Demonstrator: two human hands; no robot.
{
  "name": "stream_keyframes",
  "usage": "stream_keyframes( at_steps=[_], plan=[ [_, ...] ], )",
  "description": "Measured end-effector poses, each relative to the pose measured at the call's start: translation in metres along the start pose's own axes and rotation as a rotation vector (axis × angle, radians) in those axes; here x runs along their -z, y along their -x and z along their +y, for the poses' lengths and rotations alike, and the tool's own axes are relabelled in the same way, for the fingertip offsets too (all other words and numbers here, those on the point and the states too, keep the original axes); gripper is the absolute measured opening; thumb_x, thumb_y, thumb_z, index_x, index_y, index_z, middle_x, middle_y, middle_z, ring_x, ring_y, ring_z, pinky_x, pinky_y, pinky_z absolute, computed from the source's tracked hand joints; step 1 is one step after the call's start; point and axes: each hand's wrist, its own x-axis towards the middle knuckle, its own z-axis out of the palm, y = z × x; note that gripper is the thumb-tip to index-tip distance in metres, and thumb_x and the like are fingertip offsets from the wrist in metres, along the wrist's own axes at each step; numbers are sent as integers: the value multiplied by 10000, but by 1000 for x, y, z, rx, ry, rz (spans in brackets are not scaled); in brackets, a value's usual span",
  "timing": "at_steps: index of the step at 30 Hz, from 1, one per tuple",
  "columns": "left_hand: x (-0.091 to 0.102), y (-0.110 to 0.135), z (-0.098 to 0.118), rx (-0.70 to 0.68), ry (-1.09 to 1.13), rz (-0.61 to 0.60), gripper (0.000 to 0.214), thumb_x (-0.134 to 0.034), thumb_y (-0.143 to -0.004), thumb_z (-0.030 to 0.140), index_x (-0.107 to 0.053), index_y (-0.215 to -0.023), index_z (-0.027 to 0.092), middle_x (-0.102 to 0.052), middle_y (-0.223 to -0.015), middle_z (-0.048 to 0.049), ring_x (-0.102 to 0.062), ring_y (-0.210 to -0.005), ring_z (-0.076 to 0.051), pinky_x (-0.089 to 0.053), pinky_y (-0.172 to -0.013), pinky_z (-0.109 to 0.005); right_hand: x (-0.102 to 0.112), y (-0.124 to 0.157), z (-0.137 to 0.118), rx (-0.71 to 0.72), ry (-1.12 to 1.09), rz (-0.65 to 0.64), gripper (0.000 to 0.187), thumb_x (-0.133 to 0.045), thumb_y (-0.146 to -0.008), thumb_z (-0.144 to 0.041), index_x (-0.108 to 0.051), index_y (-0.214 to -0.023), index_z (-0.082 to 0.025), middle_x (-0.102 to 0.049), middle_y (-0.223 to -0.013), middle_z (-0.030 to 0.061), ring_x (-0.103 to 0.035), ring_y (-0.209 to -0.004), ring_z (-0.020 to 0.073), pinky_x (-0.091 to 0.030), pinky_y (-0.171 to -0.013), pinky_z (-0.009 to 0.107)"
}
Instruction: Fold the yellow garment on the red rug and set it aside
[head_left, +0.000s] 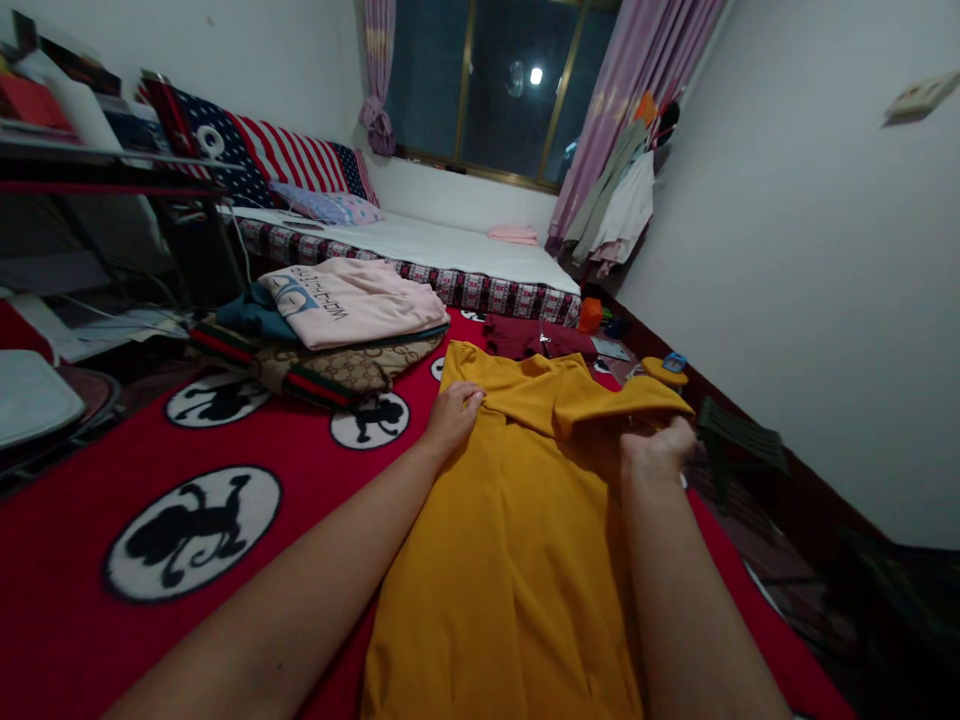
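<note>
A mustard-yellow garment (517, 540) lies spread on a red blanket (300, 470) printed with round black-and-white cartoon patches. My left hand (452, 412) rests on the garment's left shoulder area, fingers curled over the cloth. My right hand (660, 447) is closed on the garment's right sleeve, which is lifted and folded over toward the middle. Both forearms reach forward from the bottom of the view.
A stack of folded clothes (352, 300), a pink one on top, sits at the left on a patterned bag. A dark red garment (536, 337) lies beyond the yellow one. A mattress (420, 245) runs under the window, a shelf (90, 160) stands left, the wall is close on the right.
</note>
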Motion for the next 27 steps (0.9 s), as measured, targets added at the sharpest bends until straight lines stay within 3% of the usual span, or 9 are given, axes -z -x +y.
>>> stream_keyframes(
  at_steps=[3,7,10,14,17,20,23,27],
  plan=[
    [1,-2,-4,83,108,41,292,-460,-906,289,-703,-966,138,-702,-1036,-110,-635,-1015,-222,-485,-926,-360,-11,7,-28,-76,-165,-59,370,-296,-833,-426,-601,-922,-236,-676,-873,73,-677,-832,217,-569,-786,437],
    [9,-10,-8,316,441,55,313,-451,-927,345,-650,-1020,123,-689,-975,-101,-654,-956,-193,-518,-860,-317,-24,42,-87,-191,-396,-364,225,-434,-825,-344,-614,-859,-213,-706,-830,59,-679,-952,238,-552,-849,446],
    [23,-17,-6,507,683,11,322,-417,-953,385,-606,-1020,133,-674,-910,-93,-667,-843,-153,-538,-783,-270,-19,75,-127,-193,-391,-741,184,-515,-823,-372,-599,-806,-208,-725,-838,66,-701,-874,242,-567,-797,416],
    [44,-22,0,654,769,-95,305,-464,-936,445,-569,-1021,172,-644,-788,-54,-654,-680,-134,-547,-660,-245,-12,106,-155,-181,-290,-1367,239,-596,-819,-402,-577,-740,-178,-743,-901,130,-715,-796,255,-576,-732,395],
    [52,-23,1,612,706,-201,352,-612,-841,472,-566,-1044,189,-657,-795,-50,-665,-678,-150,-556,-644,-259,-14,118,-169,-47,-145,-1684,228,-573,-858,-336,-650,-797,-130,-735,-991,160,-707,-900,234,-556,-809,345],
    [50,-21,0,515,554,-258,495,-723,-737,413,-564,-1139,171,-662,-794,-40,-653,-630,-151,-548,-588,-259,-16,127,-183,121,-22,-1842,217,-546,-879,-252,-710,-875,-111,-730,-1015,154,-698,-938,191,-531,-828,262],
    [43,-18,-2,346,280,-249,584,-758,-640,234,-595,-1193,146,-635,-704,-1,-609,-563,-138,-513,-529,-234,-15,134,-193,221,67,-1885,210,-532,-889,-167,-735,-911,-120,-730,-1001,136,-698,-905,150,-515,-805,199],
    [38,-15,0,102,-167,-207,379,-684,-618,102,-734,-988,164,-658,-682,-27,-631,-664,-182,-529,-685,-278,-5,141,-195,347,179,-1794,230,-525,-908,-138,-751,-869,-163,-730,-966,103,-687,-860,132,-503,-790,180]
  ],
)
